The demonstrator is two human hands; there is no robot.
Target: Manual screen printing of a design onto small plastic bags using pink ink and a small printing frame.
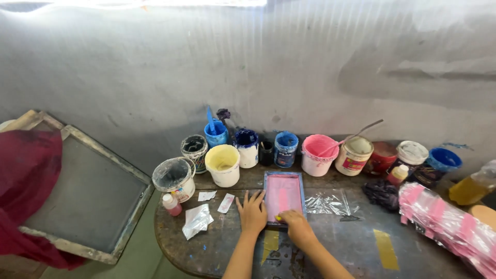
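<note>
Wall: grey, streaked plaster rising behind a dark, paint-spattered table [330, 243] with a rounded near edge.
Left hand [252, 211]: flat, fingers spread, palm down on the table, its fingertips against the left edge of the small frame.
Right hand [294, 223]: curled over the near edge of the small frame, closed around something small and yellow (too little shows to tell what it is).
Small frame [283, 195]: blue-rimmed, with a pink screen, lying flat just ahead of both hands and between them.
Beyond the hands: a row of paint tubs along the wall, among them a cream tub [222, 164], a blue tub [285, 149] and a pink tub [318, 153] with a stick [356, 134] leaning out of it.
Left of the left hand: two small paper slips [226, 203], a crumpled clear bag [197, 220] and a small pink bottle [171, 204] near a plastic-covered tub [174, 178].
Right of the right hand: a sheet of clear film [327, 203] just beside the small frame, a strip of yellow tape [386, 249] on the table, and farther off a stack of pink-banded packets [449, 225].
Far left: a large wooden screen frame [82, 194] leaning off the table, a dark red cloth [26, 175] draped over its left side.
</note>
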